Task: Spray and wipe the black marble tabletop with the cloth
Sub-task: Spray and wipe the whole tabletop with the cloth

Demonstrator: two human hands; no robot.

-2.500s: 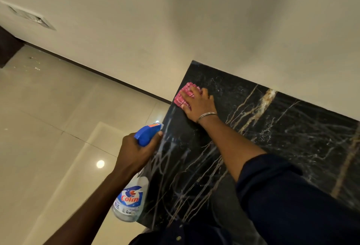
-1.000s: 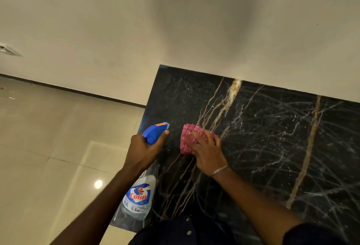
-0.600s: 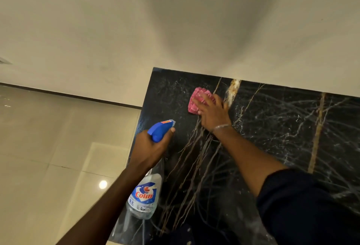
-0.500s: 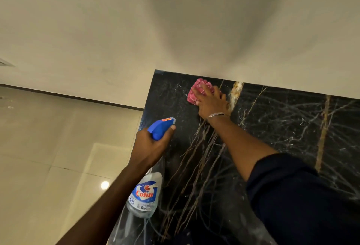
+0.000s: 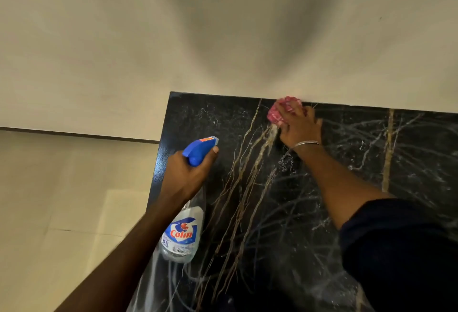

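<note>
Okay, so starting at the far left, there's pale tiled floor [image 5: 62, 200] and a plain wall [image 5: 99, 39] behind it, nothing much going on there. Next comes the left hand [image 5: 186, 175], fingers wrapped tight around the neck of the spray bottle [image 5: 183, 232], with one fingertip lying along the blue trigger head [image 5: 198, 149]. The bottle hangs over the near-left edge of the black marble tabletop [image 5: 272, 212]; can't tell if its base touches the stone.

Further right, at the far edge where the marble meets the wall, the pink cloth [image 5: 280, 111] sits bunched up under the right hand [image 5: 300, 128]. Its fingers curl over the cloth and press it down onto the marble. There's a thin bangle [image 5: 306, 143] on that wrist, and a dark sleeve [image 5: 396, 249] at the near right.

It looks like mid-wipe along the back edge, with plenty of tabletop left to the right.

What could go wrong:
- The cloth is right against the wall, so a hard push could smear dirty wet onto the paint.
- That nozzle points toward the wiping arm, so a stray squeeze would soak it.
- The bottle could clip the table edge if the left arm swings in.
- The sleeve might drag through damp marble.
</note>
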